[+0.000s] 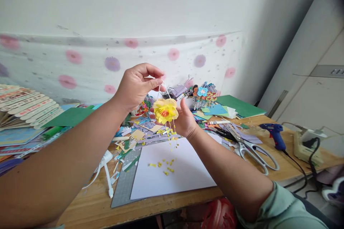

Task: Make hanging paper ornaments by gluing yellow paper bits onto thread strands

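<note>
My left hand (pixel 142 84) is closed in a pinch on a thin white string loop (pixel 168 92). From that loop hangs a yellow paper-like flower (pixel 165 110) with an orange centre. Thin strands with small yellow pieces (pixel 172 136) dangle beneath it. Close behind the flower is my right hand (pixel 186 117), palm open and thumb raised; its fingers are partly hidden by the petals, and whether they touch them I cannot tell. Below lies a white sheet (pixel 180 171) with several tiny yellow bits (pixel 166 166) on it, over a grey cutting mat (pixel 120 189).
Paper scraps (pixel 145 128) cover the table's back. Large scissors (pixel 255 154), a blue glue gun (pixel 274 136) and a power strip (pixel 303 146) are at right. Left are a white cable (pixel 107 171), green sheets (pixel 68 116) and a printed stick fan (pixel 29 105). Small flower ornaments (pixel 204 94) stand behind.
</note>
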`<state>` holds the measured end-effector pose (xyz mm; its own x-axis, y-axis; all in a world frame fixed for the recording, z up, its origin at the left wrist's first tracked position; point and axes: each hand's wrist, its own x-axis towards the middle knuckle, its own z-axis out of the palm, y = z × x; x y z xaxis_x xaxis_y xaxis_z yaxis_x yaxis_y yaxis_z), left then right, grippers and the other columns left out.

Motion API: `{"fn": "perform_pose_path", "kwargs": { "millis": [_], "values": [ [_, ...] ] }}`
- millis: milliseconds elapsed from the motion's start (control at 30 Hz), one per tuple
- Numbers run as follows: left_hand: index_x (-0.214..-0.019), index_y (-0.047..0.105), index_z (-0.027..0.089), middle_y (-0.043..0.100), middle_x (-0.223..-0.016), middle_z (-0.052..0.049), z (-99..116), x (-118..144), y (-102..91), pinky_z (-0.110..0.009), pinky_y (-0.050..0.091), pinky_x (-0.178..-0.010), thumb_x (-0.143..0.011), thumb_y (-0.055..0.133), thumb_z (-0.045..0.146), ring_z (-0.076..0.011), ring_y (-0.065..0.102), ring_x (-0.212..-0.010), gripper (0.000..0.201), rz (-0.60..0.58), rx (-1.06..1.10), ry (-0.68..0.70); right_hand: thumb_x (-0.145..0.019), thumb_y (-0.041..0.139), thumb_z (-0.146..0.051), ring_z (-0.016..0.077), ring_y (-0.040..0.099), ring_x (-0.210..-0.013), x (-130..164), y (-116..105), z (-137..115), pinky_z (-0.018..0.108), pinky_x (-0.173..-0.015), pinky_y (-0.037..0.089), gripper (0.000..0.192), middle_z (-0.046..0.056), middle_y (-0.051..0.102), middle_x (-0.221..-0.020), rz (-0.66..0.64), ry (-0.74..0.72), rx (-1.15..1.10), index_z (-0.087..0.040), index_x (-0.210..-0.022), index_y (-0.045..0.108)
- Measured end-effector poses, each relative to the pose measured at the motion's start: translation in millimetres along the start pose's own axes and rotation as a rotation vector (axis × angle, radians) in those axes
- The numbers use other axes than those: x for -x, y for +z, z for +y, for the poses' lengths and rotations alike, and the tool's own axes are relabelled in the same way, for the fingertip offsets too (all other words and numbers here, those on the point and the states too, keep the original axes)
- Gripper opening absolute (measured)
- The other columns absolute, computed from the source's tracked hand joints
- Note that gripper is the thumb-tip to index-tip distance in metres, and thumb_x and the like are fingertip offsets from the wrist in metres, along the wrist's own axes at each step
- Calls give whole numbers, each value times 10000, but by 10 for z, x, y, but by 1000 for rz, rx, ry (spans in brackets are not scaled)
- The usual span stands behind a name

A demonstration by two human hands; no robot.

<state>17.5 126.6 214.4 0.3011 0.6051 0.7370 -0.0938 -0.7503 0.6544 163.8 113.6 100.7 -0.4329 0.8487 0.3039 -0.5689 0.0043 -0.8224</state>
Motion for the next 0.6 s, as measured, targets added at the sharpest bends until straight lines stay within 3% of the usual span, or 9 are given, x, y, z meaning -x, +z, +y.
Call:
{"fn": "perform_pose_path", "kwargs": {
  "millis": [100,200,333,433,600],
  "values": [
    [-808,652,182,623,-728,23,-43,21,102,-294,556,-606,-696,723,113,-125,661,-589,150,-22,118,-121,-845,305,-793,281,662,-1035,20,25,-22,446,-849,533,739,109,698,-1097,-101,25,-84,-214,-1234,548],
    [-812,644,181,615,-747,26,-93,34,189,-267,550,-589,-695,714,104,-110,651,-582,156,4,194,-207,-814,448,-763,256,679,-971,18,29,-19,403,-825,539,681,89,699,-1076,-106,-21,-84,-230,-1228,536],
    [-796,656,186,615,-746,27,-179,46,243,-251,525,-569,-679,720,99,-97,625,-567,160,43,296,-225,-661,697,-704,246,677,-918,65,18,-36,395,-853,526,736,70,689,-1100,-30,-79,39,-249,-1223,559],
    [-778,665,190,603,-685,26,-293,100,240,-234,496,-560,-671,735,110,-96,594,-574,151,110,347,-211,-666,692,-717,253,660,-943,138,8,-90,405,-854,526,740,66,679,-1136,58,-65,168,-264,-1241,586],
    [-770,695,184,587,-656,26,-599,410,256,-202,446,-567,-656,748,138,-76,528,-566,134,271,433,-256,-750,673,-646,221,608,-1019,237,-52,-185,367,-899,488,556,32,670,-1098,187,-110,514,-257,-1146,646]
  ]
}}
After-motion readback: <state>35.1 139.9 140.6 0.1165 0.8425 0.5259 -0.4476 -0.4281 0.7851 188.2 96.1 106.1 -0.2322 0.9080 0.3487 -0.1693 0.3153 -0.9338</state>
